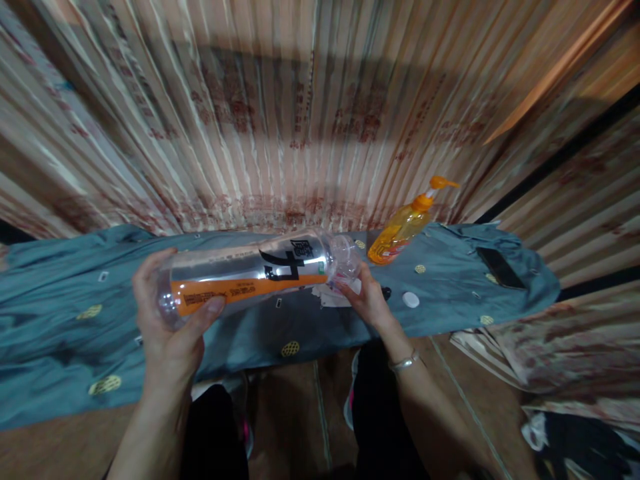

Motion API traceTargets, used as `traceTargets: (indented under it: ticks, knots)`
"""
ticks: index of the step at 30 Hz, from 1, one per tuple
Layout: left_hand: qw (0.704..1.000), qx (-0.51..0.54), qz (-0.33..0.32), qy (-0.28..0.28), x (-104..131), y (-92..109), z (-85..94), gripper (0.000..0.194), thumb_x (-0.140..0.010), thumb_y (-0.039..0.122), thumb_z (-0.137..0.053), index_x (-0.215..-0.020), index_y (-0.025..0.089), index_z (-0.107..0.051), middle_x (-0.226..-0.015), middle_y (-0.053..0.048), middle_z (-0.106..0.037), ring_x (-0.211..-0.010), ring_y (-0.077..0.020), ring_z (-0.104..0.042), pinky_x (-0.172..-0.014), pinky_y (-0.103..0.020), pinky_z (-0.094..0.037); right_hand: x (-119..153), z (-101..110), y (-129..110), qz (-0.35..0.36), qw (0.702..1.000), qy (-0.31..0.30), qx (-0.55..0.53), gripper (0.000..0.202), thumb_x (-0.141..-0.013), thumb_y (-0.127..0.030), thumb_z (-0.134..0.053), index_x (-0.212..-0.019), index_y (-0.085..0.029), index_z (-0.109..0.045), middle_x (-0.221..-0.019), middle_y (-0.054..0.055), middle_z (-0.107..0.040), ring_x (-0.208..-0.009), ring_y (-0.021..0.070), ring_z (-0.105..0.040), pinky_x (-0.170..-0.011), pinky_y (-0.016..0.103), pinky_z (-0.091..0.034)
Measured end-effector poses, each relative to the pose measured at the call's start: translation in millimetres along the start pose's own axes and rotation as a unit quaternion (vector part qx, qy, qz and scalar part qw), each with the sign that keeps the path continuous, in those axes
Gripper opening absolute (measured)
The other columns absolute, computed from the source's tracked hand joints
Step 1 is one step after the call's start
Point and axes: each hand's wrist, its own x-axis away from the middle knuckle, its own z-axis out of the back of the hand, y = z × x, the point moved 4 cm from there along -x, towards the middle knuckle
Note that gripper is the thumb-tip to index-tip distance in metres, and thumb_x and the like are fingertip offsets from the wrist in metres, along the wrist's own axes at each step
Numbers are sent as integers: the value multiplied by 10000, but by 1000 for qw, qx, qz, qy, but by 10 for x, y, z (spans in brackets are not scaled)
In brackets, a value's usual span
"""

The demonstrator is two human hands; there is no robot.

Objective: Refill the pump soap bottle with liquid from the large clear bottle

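Note:
A large clear bottle (250, 270) with a silver and orange label and black characters lies nearly level in the air, its narrower end to the right. Around its wide left end my left hand (173, 313) is wrapped, thumb on the label. My right hand (367, 297) pinches the clear part at the other end with its fingers. Behind my right hand, a pump bottle of orange liquid (400, 230) rests tilted on the cloth. A round white cap (411, 299) lies just right of my right hand, with a small dark object (386, 293) beside it.
A teal cloth with yellow spots (240, 340) covers the narrow surface. On its right side lies a black phone (500, 268). Some white paper (333, 297) is under the bottle's right end. Pleated patterned curtains (300, 120) hang behind. Dark fabric (580, 443) lies at lower right.

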Motion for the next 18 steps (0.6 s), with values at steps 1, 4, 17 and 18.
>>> traceTargets:
  ticks: [1,4,17,18]
  knots:
    - [1000,10,-1,0,0,5,-7,782,-534,350,-1041,-1271,400,-785,-1225,23,-663,-1066,-230,-578,-917,-354,-433,0,2,-2,0,1000,0,-1,634,-955,-454,-755,-1515,-223,-568,-1314,166,-835,-1191,356,-814,-1011,485,-662]
    - [1000,13,3,-5,9,-5,-11,791,-543,338,-1038,-1287,402,-778,-1226,25,-660,-1050,-220,-578,-898,-343,-437,1,5,-1,1,1000,3,0,635,-951,-465,-756,-1506,-217,-574,-1304,172,-836,-1178,364,-816,-993,492,-666]
    - [1000,-6,2,-3,1,-6,6,806,-539,378,-1043,-1299,409,-777,-1251,25,-662,-1083,-231,-583,-926,-356,-433,1,0,2,-2,1000,4,1,630,-951,-445,-750,-1508,-214,-569,-1324,164,-830,-1190,351,-811,-1032,493,-661]
    - [1000,-4,4,-2,1,-14,9,812,-530,382,-1046,-1295,403,-775,-1244,22,-662,-1080,-232,-586,-924,-357,-438,1,0,4,-1,1000,5,2,632,-953,-450,-751,-1511,-215,-571,-1330,165,-828,-1196,353,-809,-1035,498,-659]
